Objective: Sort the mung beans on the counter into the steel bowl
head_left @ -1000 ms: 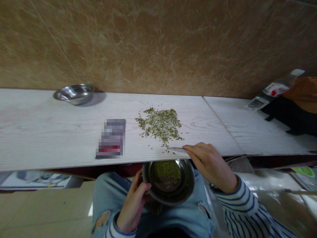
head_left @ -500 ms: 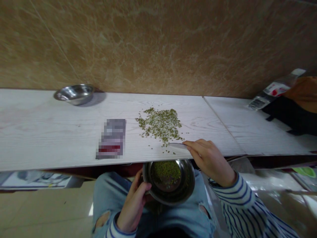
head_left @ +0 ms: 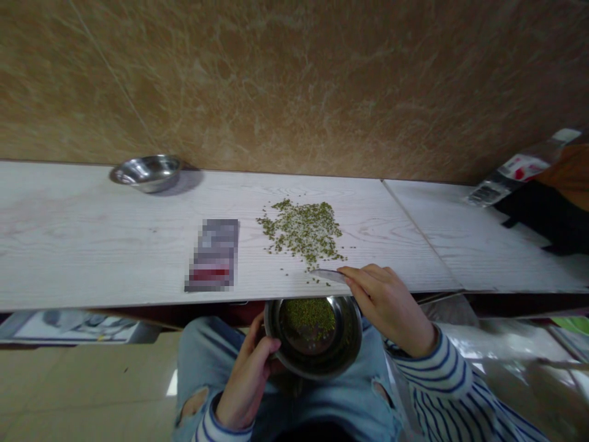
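My left hand (head_left: 251,374) is closed on the left rim of a steel bowl (head_left: 315,368), held over my lap just below the table edge. Green beans (head_left: 310,314), small like mung beans, lie in the bowl, mostly toward its far side. My right hand (head_left: 384,301) grips a knife (head_left: 326,274), or a similar thin metal blade; its handle is hidden in the fingers. The blade points left, low over the table by the near edge of a spread of loose green beans (head_left: 304,230). A few stray beans lie around its tip.
A second steel bowl (head_left: 147,173) stands at the back left by the wall. A phone-shaped, blurred-out item (head_left: 214,255) lies left of the beans. At the right are a plastic bottle (head_left: 519,169) and a black and brown bag (head_left: 552,209). The white table (head_left: 83,245) ends above my knees.
The view has shifted slightly, so table things appear a little further right. The blade's tip has moved slightly left relative to the beans and its flat side shows more. Both grips are unchanged.
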The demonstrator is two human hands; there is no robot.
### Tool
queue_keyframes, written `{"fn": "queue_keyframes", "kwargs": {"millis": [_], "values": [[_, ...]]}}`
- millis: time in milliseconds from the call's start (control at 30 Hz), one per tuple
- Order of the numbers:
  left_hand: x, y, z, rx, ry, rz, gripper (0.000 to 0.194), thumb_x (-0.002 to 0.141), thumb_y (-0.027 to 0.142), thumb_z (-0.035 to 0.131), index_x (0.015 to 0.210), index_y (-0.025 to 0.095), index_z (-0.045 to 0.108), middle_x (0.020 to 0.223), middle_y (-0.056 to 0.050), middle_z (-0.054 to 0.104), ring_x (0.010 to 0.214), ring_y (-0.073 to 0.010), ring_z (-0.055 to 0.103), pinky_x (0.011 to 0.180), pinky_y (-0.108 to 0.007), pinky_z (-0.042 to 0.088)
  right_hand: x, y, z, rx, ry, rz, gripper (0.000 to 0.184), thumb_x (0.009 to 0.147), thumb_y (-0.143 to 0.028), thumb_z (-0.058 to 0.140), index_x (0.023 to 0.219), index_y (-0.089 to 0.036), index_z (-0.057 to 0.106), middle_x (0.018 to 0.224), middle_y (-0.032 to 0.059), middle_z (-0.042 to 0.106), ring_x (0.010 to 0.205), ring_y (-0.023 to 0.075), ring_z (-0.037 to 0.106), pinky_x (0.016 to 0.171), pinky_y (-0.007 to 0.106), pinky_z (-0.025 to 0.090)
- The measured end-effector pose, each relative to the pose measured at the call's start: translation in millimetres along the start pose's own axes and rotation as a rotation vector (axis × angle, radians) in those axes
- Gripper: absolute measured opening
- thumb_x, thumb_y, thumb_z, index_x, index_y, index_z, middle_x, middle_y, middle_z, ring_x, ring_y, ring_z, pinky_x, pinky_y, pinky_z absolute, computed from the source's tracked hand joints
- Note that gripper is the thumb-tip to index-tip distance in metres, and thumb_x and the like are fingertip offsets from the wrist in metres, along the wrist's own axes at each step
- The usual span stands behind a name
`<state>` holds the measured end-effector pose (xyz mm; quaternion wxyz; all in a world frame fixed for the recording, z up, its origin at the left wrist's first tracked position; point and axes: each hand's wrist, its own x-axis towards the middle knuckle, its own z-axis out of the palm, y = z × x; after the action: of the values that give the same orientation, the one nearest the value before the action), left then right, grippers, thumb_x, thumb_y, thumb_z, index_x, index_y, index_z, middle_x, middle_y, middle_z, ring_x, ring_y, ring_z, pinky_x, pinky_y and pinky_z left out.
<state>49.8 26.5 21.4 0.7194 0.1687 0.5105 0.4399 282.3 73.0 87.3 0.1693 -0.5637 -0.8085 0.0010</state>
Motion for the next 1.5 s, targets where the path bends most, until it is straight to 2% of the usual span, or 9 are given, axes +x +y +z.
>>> {"fn": "queue_keyframes", "kwargs": {"millis": [300,467,633,900,1167,1500], "values": [[1,-1,0.2,-0.006,0.031,0.015,0.053,0.067,0.02,0.061,0.12,0.022,0.054,0.102,-0.004,0.065,0.077,-0.0173,0.057,0.057,-0.027,0.045,8,7,3,-0.015,0.008,0.047,0.028,0.093,-0.023,0.044,0.115,-0.021,0.06,0.095,0.0068,0.068,0.088,0.0191,0.061,0.077,0.033,0.043],[1,0,1.1,-0.001,0.0,0.02,0.052,0.067,0.02,0.061,0.119,0.022,0.056,0.103,-0.004,0.066,0.076,-0.0177,0.058,0.059,-0.029,0.046,7,5,3,-0.003,0.01,0.028,0.027,0.093,-0.023,0.043,0.114,-0.021,0.06,0.095,0.0071,0.068,0.087,0.0185,0.061,0.076,0.032,0.043],[1,0,0.0,0.007,0.034,0.024,0.051,0.065,0.021,0.063,0.116,0.022,0.058,0.102,-0.005,0.066,0.073,-0.0174,0.058,0.056,-0.028,0.045,9,4,4,-0.01,0.007,0.008,0.028,0.093,-0.024,0.043,0.115,-0.021,0.06,0.096,0.0069,0.069,0.088,0.0183,0.061,0.077,0.032,0.043],[-1,3,0.2,-0.003,0.009,0.002,0.051,0.065,0.021,0.063,0.116,0.023,0.059,0.096,-0.002,0.066,0.079,-0.0183,0.057,0.063,-0.03,0.047,8,5,0,-0.022,0.01,-0.024,0.028,0.093,-0.025,0.042,0.113,-0.022,0.061,0.093,0.0072,0.069,0.086,0.0178,0.061,0.075,0.031,0.043],[0,1,-0.1,-0.003,-0.006,0.012,0.051,0.068,0.019,0.061,0.119,0.022,0.055,0.103,-0.005,0.065,0.077,-0.0172,0.058,0.061,-0.03,0.048,8,1,2,-0.007,-0.011,-0.017,0.027,0.093,-0.024,0.044,0.114,-0.022,0.06,0.094,0.0056,0.069,0.088,0.0171,0.061,0.076,0.031,0.043],[1,2,-1.1,-0.005,0.032,0.017,0.054,0.064,0.021,0.063,0.118,0.022,0.058,0.1,-0.005,0.067,0.076,-0.019,0.06,0.06,-0.03,0.047,21,-3,8,0.004,-0.017,-0.013,0.028,0.094,-0.024,0.042,0.114,-0.023,0.061,0.094,0.0065,0.069,0.087,0.0179,0.06,0.075,0.032,0.042]]}}
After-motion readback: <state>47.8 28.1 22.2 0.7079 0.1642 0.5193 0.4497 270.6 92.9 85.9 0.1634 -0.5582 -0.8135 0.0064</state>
